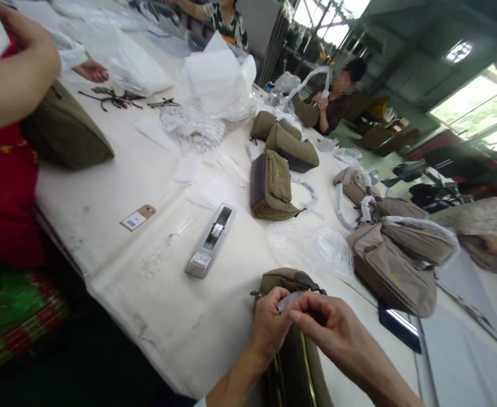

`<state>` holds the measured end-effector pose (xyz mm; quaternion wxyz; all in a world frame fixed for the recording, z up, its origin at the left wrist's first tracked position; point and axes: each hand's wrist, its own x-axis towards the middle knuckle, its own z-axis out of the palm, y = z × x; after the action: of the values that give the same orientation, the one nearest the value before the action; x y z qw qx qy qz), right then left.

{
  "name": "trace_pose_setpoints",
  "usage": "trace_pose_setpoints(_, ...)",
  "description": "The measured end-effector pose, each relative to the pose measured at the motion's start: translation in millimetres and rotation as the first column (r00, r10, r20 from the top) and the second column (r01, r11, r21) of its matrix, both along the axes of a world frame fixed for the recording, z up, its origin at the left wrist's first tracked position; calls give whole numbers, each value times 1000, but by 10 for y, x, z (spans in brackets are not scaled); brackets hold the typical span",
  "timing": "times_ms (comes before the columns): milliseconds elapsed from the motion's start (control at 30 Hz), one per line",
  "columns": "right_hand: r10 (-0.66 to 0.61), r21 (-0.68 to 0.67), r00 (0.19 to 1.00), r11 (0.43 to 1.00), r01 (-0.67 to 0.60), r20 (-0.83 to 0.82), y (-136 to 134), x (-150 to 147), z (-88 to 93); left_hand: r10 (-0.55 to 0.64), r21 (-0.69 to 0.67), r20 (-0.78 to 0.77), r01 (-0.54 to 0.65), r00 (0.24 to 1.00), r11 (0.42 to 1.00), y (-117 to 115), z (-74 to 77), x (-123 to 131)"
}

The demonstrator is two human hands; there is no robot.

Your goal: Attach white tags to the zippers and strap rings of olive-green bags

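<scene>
An olive handbag [293, 362] with brass-coloured zips lies in front of me at the table's near edge. Over its top end my left hand [271, 316] is closed on a pale greyish wrapped strip [288, 301], perhaps part of the bag's strap. My right hand [322, 319] pinches at the same strip, thumb and forefinger together, touching the left fingertips. What the right fingers hold is mostly hidden. Beyond my hands, a grey tape dispenser [211, 240] rests on the white table [159, 294].
Olive bags [273, 186] stand mid-table; taupe bags [392, 265] with wrapped handles sit at right beside a dark phone [400, 328]. A brown tag [138, 217] lies left. White paper and plastic [214, 79] pile up behind. Co-workers surround the table, one at left holding an olive bag [68, 130].
</scene>
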<state>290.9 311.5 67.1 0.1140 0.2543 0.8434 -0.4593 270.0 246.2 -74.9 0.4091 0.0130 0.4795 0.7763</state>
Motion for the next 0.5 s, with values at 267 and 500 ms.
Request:
trace_pose_setpoints(267,210,546,970,802,-242,122,136,242,-206,-70,-116,-347,32,935,993,32,7,57)
trace_pose_setpoints(500,242,827,955,563,6,-171,60,619,-608,-90,-140,-343,44,935,989,2,27,52)
